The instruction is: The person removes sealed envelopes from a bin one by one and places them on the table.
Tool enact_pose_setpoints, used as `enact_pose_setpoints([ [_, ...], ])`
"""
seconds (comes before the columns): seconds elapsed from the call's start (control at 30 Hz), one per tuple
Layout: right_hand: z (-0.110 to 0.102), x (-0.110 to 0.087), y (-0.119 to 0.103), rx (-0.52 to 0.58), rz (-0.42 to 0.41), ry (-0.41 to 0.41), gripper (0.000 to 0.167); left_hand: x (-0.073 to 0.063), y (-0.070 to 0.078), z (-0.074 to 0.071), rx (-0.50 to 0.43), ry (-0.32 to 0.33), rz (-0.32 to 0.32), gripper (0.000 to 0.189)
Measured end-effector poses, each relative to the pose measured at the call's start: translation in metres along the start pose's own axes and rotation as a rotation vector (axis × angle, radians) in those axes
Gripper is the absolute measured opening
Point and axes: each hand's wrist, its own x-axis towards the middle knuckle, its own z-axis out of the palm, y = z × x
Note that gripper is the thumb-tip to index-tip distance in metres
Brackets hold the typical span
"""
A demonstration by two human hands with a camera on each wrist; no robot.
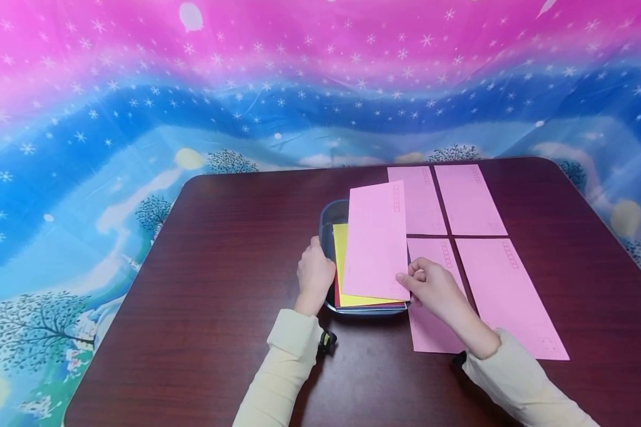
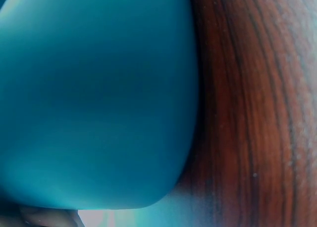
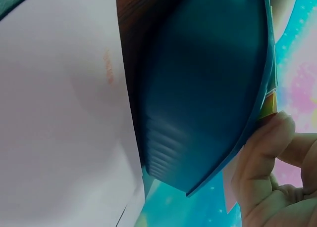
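Observation:
A dark blue plastic bin (image 1: pixel 328 213) sits mid-table, its outer wall filling much of the left wrist view. My left hand (image 1: pixel 316 271) grips the bin's left rim, fingers curled and partly hidden behind it. Between the thumb and fingers of my right hand (image 1: pixel 435 289), the lower right corner of a pink envelope (image 1: pixel 375 243) is pinched. This envelope lies slanted over the bin's contents, its top end raised past the far rim. Beneath it show a yellow envelope (image 1: pixel 339 261) and a sliver of red paper (image 1: pixel 337 290). The right wrist view shows the bin's ribbed side close by my right fingers.
Right of the bin, several pink envelopes (image 1: pixel 471 201) lie flat on the dark wooden table (image 1: pixel 208 284) in two rows of two. My right forearm crosses over the near ones. A pink and blue patterned cloth (image 1: pixel 299 89) hangs behind the table.

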Motion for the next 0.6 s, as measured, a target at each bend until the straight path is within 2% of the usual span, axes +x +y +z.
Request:
enact_pose_setpoints([
  [0.3,0.001,0.0,-0.0006,-0.014,-0.017,-0.032,0.02,0.0009,-0.0014,0.002,0.015,0.018,0.018,0.043],
  [0.6,-0.0023,-0.0037,-0.0026,-0.051,-0.003,-0.103,0.021,0.0011,-0.0024,0.0019,0.003,0.028,0.032,0.037],
])
